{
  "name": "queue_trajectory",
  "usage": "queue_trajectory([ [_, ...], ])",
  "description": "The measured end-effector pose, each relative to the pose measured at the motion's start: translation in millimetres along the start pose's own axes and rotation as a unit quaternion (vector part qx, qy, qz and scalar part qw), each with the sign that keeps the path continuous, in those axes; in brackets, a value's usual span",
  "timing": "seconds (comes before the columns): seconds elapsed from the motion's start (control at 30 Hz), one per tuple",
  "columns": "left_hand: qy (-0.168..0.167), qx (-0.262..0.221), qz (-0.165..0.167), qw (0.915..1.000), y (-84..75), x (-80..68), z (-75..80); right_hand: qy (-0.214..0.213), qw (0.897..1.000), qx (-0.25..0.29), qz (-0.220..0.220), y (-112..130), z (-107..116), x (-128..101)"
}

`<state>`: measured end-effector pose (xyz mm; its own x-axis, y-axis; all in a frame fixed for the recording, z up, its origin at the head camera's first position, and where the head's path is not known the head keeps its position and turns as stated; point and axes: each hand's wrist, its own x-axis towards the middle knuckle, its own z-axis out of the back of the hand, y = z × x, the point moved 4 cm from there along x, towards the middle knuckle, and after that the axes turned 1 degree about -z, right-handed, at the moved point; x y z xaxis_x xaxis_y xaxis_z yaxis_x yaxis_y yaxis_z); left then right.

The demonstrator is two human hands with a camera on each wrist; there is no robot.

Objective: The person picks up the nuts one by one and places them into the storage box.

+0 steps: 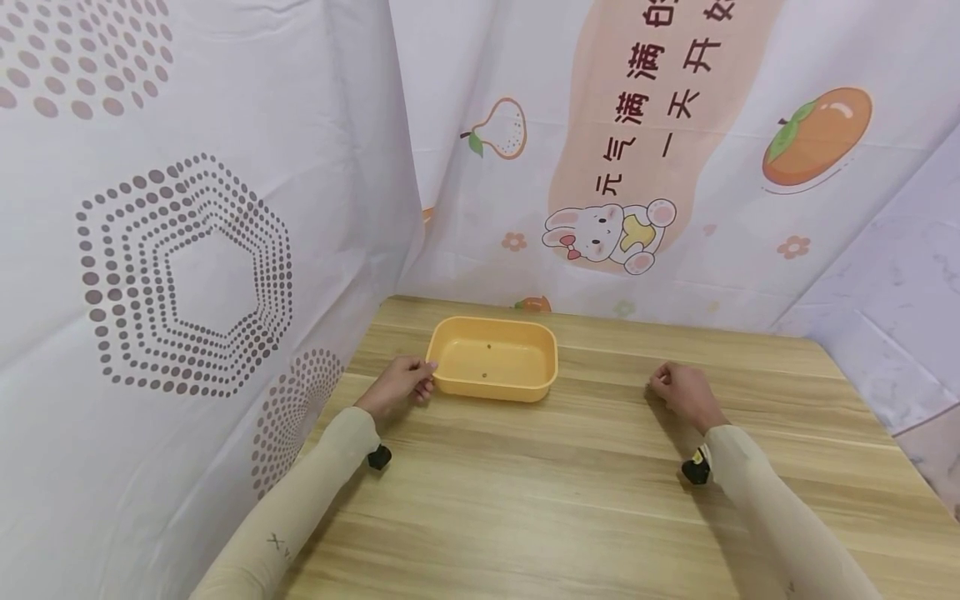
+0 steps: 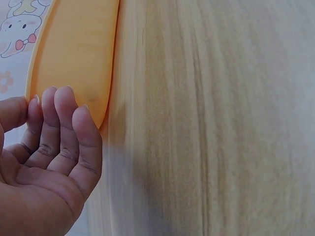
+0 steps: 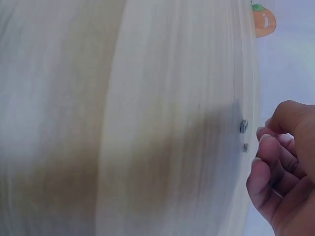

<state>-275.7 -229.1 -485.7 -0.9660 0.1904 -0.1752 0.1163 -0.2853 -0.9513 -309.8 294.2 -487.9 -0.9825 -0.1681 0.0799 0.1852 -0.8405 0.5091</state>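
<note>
A yellow-orange plastic tray [image 1: 491, 390] sits on the wooden table, with two small dark pieces on its floor. My left hand [image 1: 401, 385] holds the tray's left end. In the left wrist view, its thumb and index finger pinch the rim while the other fingers curl against the outer wall. My right hand [image 1: 681, 392] is low over the table to the right of the tray, fingers loosely curled. Just beyond its fingertips, two small metal nuts [image 3: 243, 126] show in the right wrist view; in the head view the hand hides them. Nothing shows between the right fingers.
The wood-grain table [image 1: 510, 492] reaches back to a printed cloth [image 1: 487, 208] hanging behind it. A white dotted curtain [image 1: 217, 275] hangs along the left side, and pale marbled cloth [image 1: 900, 275] is on the right. Black wrist devices [image 1: 696, 467] sit at both cuffs.
</note>
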Motion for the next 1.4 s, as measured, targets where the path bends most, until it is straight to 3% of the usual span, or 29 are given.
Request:
queue_trajectory([
  [0.2, 0.007, 0.002, 0.006, 1.0000, -5.1, 1.0, -0.3, -0.016, 1.000, -0.006, 0.017, 10, 2, 0],
  [0.5, -0.009, 0.005, -0.003, 0.9999, -1.6, 1.4, -1.1, -0.054, 0.997, -0.025, 0.042, 21, 3, 0],
  [1.4, -0.009, -0.003, -0.001, 1.0000, 2.8, 2.3, -0.3, -0.040, 0.998, -0.003, 0.056, 45, -1, 3],
])
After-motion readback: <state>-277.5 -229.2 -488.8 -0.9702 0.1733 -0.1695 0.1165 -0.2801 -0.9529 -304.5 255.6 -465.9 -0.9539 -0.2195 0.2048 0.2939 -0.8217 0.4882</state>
